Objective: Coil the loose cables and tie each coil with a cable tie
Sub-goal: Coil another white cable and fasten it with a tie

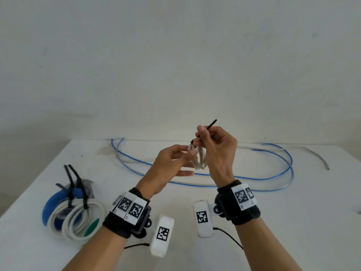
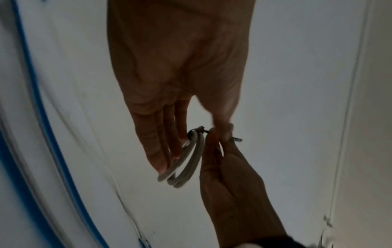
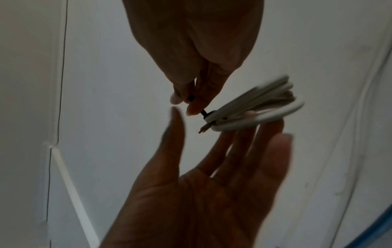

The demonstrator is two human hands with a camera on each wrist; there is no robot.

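One small white coil [image 1: 199, 157], black tie [image 1: 207, 127] pinched by right hand [image 1: 216, 145], left hand [image 1: 172, 163] apparently spread beneath.

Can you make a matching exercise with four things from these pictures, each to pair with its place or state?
Things:
1. small white coil
2. black cable tie
3. loose blue cable
4. tied coils

Places or states:
A. lying uncoiled across the far part of the table
B. pinched by the right hand
C. heaped near the table's left edge
D. resting on the open left hand's fingers

Pairs: 1-D, 2-B, 3-A, 4-C
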